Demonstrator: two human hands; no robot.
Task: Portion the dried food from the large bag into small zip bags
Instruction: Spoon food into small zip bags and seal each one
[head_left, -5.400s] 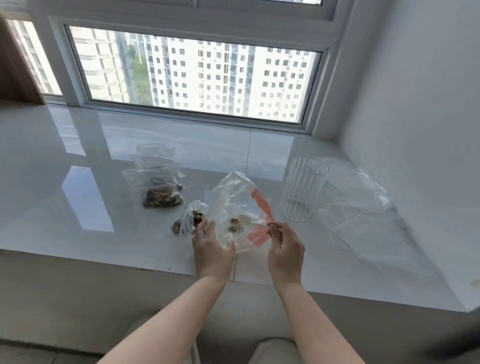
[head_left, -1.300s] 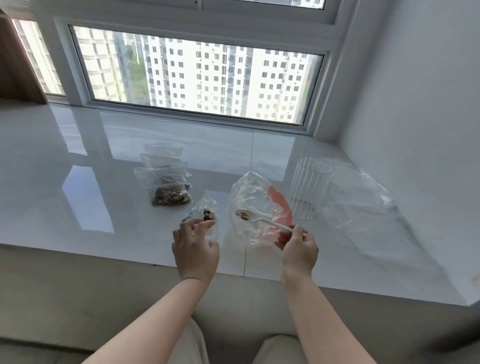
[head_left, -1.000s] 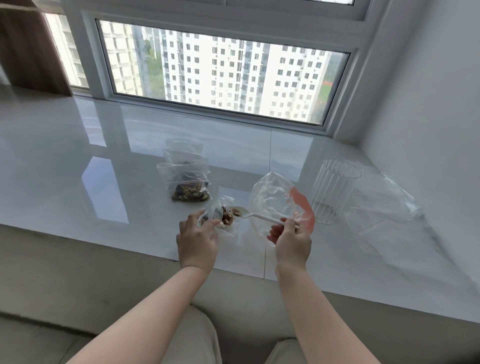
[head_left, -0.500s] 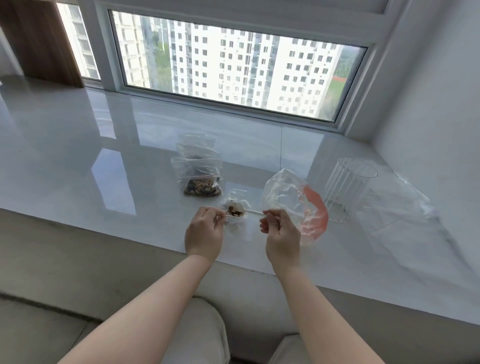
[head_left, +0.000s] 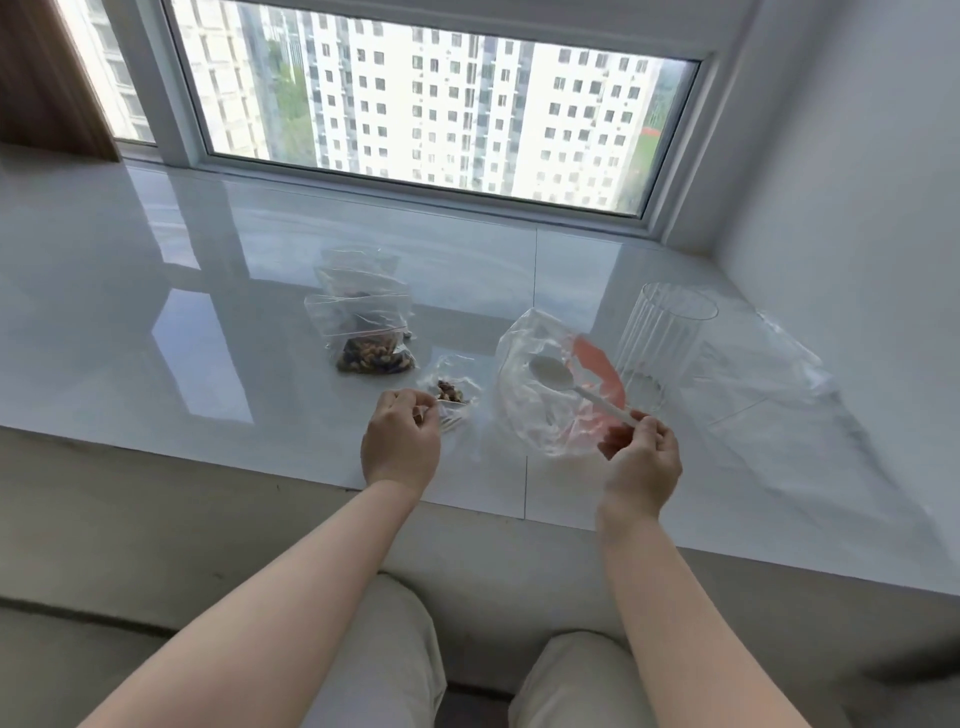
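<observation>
Left hand (head_left: 401, 446), fingers curled, pinches the near edge of a small zip bag (head_left: 451, 391) lying on the table (head_left: 156, 322) with a little dried food (head_left: 450, 391) inside, just far of the fingers. Right hand (head_left: 641, 458) pinches the handle of a white plastic spoon (head_left: 571, 382), its empty bowl reaching left and far into the mouth of the large bag (head_left: 545, 384), clear with a red strip, just far-left of that hand. Filled zip bags (head_left: 363, 327) lie stacked far-left of the left hand; a ribbed clear cup (head_left: 660, 343) stands right of the large bag, crumpled clear plastic (head_left: 763, 364) beyond it.
</observation>
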